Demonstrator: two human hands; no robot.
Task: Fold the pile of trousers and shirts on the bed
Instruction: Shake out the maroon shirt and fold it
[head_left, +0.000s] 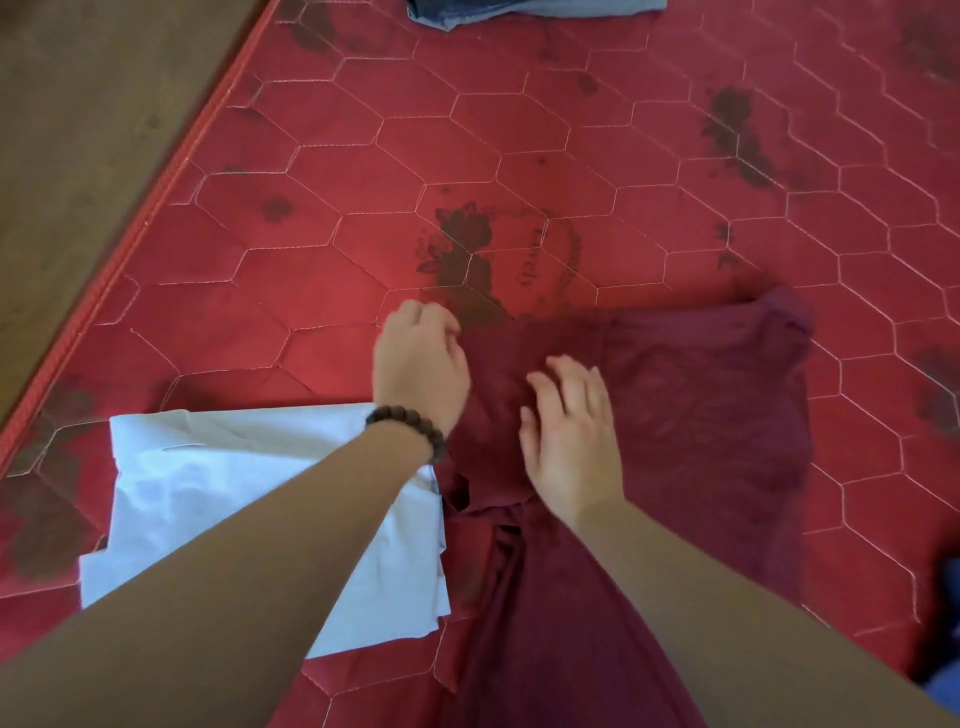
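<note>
My left hand's fingers (434, 317) are curled under at the far left edge of the maroon shirt (701, 410); whether they pinch the cloth I cannot tell. That left hand (418, 364) wears a dark bead bracelet (410, 423) at the wrist, and its forearm crosses a white garment (234, 499) lying flat on the red quilted mattress (467, 130). My right hand (569, 436) lies on the maroon shirt, fingers straight and slightly spread. The shirt lies spread on the mattress, touching the white garment's right edge. A folded grey-blue garment (530, 10) sits at the far edge, well apart.
</note>
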